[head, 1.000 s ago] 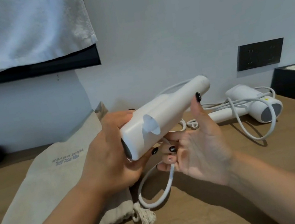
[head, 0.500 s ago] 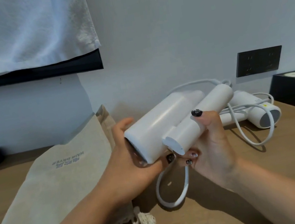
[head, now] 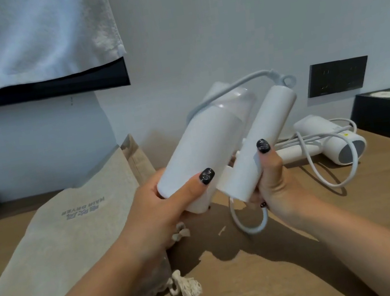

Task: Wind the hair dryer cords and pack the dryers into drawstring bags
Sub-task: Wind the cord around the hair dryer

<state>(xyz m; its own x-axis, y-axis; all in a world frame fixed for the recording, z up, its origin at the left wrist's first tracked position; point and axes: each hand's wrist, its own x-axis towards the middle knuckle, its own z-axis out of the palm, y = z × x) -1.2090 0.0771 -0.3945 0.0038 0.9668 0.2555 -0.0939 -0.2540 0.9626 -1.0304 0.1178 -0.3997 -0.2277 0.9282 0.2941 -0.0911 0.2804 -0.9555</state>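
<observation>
Two hands hold one white hair dryer (head: 205,156) up above a wooden desk (head: 354,211), its handle (head: 260,144) folded alongside the barrel. The left hand (head: 163,210) wraps around the barrel's near end, thumb laid across the front; the right hand (head: 274,181) curls around the lower handle, thumb pressed against it. The dryer's cord (head: 249,218) leaves the far tip of the handle, arches behind the barrel, and a loose loop of it hangs below the right hand, not yet wound. A beige drawstring bag (head: 61,234) lies flat on the desk just to the left, its tasselled string end (head: 186,288) near the left forearm. A second hair dryer (head: 329,140) rests on the desk further right, its own cord (head: 332,171) sprawled in loose loops around it. Likely risks: the hanging loop could catch on the tassel or desk edge while being wound, tugging the dryer out of the grip; the smooth barrel looks slippery; winding too tightly near the handle tip may strain the cord; and the held cord might tangle with the second dryer's loops if swung that way
</observation>
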